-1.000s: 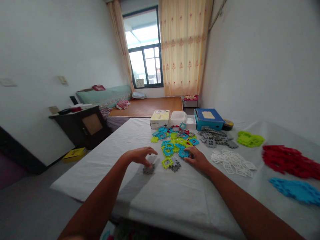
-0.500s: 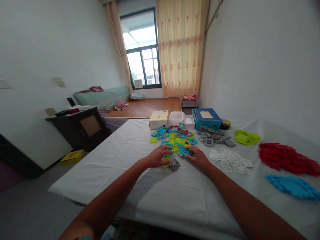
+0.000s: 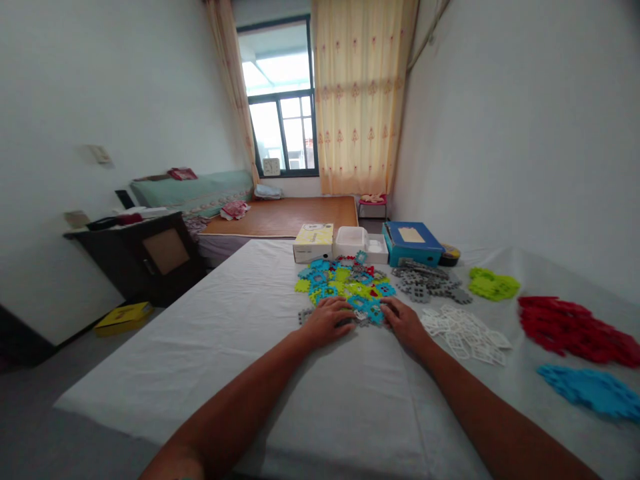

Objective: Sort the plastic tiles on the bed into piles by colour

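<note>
A mixed pile of toothed plastic building pieces [image 3: 345, 275], mostly blue and lime green with some grey and red, lies mid-table. My left hand [image 3: 327, 323] rests palm down at the pile's near edge, fingers apart over it. Some grey pieces [image 3: 303, 316] show just left of that hand. My right hand [image 3: 404, 323] is at the pile's right side, fingertips by the blue pieces [image 3: 370, 309] and thumb apart. Between the two hands lie blue and grey pieces, partly hidden by the fingers. Neither hand visibly grips a piece.
Sorted heaps lie to the right: grey pieces [image 3: 430, 280], lime pieces [image 3: 494, 285], white pieces [image 3: 467, 331], red pieces [image 3: 573, 328] and blue pieces [image 3: 593, 390]. Behind the pile stand a yellow-white box [image 3: 313, 243], a white container [image 3: 351, 241] and a blue box [image 3: 414, 245].
My left hand has moved off the near grey and green pieces and now lies flatter at the pile's front. Pieces there have been pushed about. My right hand stays near the blue pieces.
</note>
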Action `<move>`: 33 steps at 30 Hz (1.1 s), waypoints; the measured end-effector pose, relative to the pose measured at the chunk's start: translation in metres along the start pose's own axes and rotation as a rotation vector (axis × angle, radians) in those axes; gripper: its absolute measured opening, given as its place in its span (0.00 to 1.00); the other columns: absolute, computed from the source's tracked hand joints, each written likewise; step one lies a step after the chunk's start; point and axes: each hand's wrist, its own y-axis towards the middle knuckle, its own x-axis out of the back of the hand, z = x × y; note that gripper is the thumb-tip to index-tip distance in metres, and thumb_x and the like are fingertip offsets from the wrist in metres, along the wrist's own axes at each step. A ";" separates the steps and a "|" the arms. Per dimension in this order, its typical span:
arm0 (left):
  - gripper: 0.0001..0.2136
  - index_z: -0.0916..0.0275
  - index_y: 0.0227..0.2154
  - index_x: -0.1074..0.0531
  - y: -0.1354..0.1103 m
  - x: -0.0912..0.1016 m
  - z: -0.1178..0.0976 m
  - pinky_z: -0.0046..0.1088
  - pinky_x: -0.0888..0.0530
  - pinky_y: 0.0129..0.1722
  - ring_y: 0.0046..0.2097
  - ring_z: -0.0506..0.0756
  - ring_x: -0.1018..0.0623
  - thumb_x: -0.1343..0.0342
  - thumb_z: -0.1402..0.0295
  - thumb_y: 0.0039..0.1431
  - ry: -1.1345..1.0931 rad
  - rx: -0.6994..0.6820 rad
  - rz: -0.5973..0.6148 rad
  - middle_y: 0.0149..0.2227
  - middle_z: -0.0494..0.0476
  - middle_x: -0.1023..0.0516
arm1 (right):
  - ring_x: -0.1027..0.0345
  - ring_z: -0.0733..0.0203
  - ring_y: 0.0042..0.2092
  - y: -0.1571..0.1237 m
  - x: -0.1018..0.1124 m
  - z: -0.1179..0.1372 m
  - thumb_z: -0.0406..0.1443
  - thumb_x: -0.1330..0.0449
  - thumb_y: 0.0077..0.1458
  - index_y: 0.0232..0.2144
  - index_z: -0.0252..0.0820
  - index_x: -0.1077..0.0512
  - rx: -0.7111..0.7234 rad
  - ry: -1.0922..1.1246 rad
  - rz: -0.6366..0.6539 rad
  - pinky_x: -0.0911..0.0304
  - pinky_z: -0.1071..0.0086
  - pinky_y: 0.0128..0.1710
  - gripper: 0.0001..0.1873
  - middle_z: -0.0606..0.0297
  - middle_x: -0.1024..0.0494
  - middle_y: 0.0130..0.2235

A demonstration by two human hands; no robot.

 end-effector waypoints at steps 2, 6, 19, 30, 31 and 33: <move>0.15 0.53 0.49 0.27 -0.005 -0.003 -0.002 0.40 0.41 0.59 0.58 0.57 0.33 0.49 0.58 0.63 0.008 -0.006 -0.012 0.52 0.55 0.25 | 0.31 0.60 0.27 -0.001 -0.001 -0.001 0.47 0.47 0.56 0.44 0.39 0.28 0.009 -0.041 0.024 0.35 0.67 0.30 0.21 0.64 0.24 0.29; 0.14 0.54 0.48 0.27 -0.008 -0.001 -0.007 0.40 0.43 0.60 0.59 0.57 0.33 0.48 0.59 0.63 0.007 -0.043 0.009 0.52 0.55 0.25 | 0.29 0.59 0.30 -0.003 -0.002 -0.001 0.45 0.46 0.55 0.46 0.41 0.28 0.051 -0.096 0.035 0.33 0.65 0.34 0.21 0.63 0.23 0.32; 0.13 0.54 0.42 0.24 -0.007 0.006 0.001 0.40 0.43 0.61 0.56 0.56 0.30 0.54 0.62 0.66 -0.042 0.000 -0.049 0.47 0.53 0.21 | 0.26 0.54 0.39 -0.008 -0.003 0.018 0.47 0.43 0.55 0.41 0.45 0.27 0.064 -0.030 0.028 0.32 0.62 0.40 0.16 0.60 0.20 0.38; 0.12 0.55 0.42 0.23 -0.004 0.002 0.013 0.41 0.36 0.59 0.56 0.56 0.29 0.53 0.64 0.66 -0.059 0.014 -0.137 0.45 0.54 0.20 | 0.26 0.59 0.38 -0.023 0.070 0.074 0.42 0.42 0.56 0.40 0.45 0.25 0.160 -0.131 0.268 0.32 0.68 0.38 0.12 0.64 0.20 0.38; 0.12 0.55 0.42 0.23 -0.004 0.001 0.015 0.41 0.36 0.58 0.56 0.57 0.29 0.53 0.64 0.66 -0.052 0.003 -0.135 0.46 0.53 0.20 | 0.26 0.59 0.37 -0.014 0.089 0.067 0.43 0.42 0.55 0.39 0.45 0.25 0.151 -0.163 0.214 0.32 0.67 0.38 0.12 0.64 0.20 0.37; 0.12 0.55 0.42 0.23 -0.003 -0.001 0.018 0.41 0.36 0.58 0.56 0.57 0.29 0.52 0.65 0.66 -0.033 -0.015 -0.129 0.46 0.53 0.21 | 0.27 0.59 0.37 0.009 0.136 0.042 0.42 0.40 0.53 0.37 0.43 0.24 0.128 -0.234 0.052 0.32 0.66 0.39 0.12 0.63 0.20 0.36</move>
